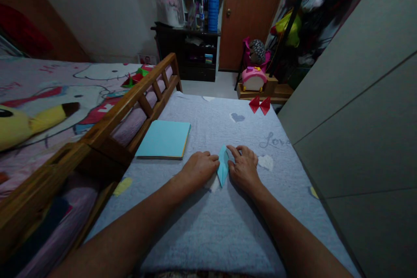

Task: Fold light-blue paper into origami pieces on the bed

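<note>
A small piece of light blue origami paper (223,168), folded into a narrow pointed diamond, lies on the bed between my hands. My left hand (202,167) is closed, its thumb and fingertips gripping the paper's left edge. On the opposite side, my right hand (243,166) has curled fingers, with the index finger near the top point and the thumb at the right edge. Under my palms the finer creases are partly hidden. A stack of square blue paper (164,139) lies to the left, beyond my left hand.
Two red folded paper pieces (259,105) sit at the far right corner of the blue bedsheet (208,234). A wooden bed rail (130,100) borders the left side. Pale cabinet panels (358,139) stand along the right. A dark dresser (187,52) is at the back.
</note>
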The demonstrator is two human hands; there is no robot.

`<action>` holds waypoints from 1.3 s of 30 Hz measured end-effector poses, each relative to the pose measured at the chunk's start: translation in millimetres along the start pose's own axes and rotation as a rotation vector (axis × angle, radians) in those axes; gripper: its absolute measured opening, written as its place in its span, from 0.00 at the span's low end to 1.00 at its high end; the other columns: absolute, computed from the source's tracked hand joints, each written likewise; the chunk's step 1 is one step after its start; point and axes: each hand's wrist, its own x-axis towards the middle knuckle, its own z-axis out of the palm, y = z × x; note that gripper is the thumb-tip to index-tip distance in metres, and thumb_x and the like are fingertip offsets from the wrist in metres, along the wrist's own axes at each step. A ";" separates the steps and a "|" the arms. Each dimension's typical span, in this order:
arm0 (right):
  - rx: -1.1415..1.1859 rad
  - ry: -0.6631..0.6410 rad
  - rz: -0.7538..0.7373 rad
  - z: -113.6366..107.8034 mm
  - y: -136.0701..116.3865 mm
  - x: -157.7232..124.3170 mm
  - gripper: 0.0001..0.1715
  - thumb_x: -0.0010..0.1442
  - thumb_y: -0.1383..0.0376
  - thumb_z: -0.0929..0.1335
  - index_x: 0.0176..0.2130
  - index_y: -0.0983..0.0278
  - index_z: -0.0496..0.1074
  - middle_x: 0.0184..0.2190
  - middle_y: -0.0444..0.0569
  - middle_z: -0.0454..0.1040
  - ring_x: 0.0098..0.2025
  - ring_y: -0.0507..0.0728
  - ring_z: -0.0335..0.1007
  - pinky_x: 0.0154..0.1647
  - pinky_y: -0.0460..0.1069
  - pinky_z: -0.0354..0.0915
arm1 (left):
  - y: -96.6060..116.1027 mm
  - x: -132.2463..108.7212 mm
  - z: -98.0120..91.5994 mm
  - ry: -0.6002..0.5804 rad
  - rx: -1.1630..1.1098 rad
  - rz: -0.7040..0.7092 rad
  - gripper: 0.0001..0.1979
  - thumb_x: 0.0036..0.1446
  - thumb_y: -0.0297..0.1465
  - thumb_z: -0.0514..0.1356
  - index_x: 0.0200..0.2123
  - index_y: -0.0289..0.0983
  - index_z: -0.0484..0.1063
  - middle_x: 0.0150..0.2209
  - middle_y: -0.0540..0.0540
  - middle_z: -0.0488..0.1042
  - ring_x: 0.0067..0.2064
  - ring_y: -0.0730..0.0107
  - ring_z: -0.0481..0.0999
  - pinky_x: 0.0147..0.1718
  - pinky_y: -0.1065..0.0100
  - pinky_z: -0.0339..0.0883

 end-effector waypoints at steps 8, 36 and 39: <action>0.017 0.072 -0.016 8.1 14.5 -1.0 0.34 0.59 0.68 0.66 0.64 0.57 0.62 0.54 0.56 0.67 0.54 0.65 0.60 0.58 0.62 0.53 | 10.9 -8.9 1.5 -0.032 -0.001 -0.120 0.10 0.62 0.22 0.56 0.43 0.36 0.75 0.43 0.40 0.77 0.42 0.57 0.76 0.37 0.62 0.64; 0.825 0.086 0.026 -9.6 -4.3 -3.8 0.05 0.57 0.63 0.67 0.33 0.61 0.64 0.25 0.40 0.66 0.27 0.52 0.63 0.30 0.48 0.60 | 13.6 4.9 12.0 0.356 -0.654 -0.249 0.10 0.59 0.28 0.60 0.44 0.34 0.76 0.41 0.42 0.78 0.41 0.63 0.76 0.43 0.66 0.67; 0.960 0.108 -0.045 -11.1 -4.9 -6.7 0.15 0.56 0.64 0.68 0.45 0.61 0.65 0.33 0.44 0.72 0.35 0.55 0.71 0.37 0.49 0.67 | 17.0 6.1 9.7 0.346 -0.882 -0.213 0.15 0.57 0.28 0.61 0.48 0.35 0.76 0.43 0.43 0.79 0.44 0.62 0.77 0.45 0.65 0.67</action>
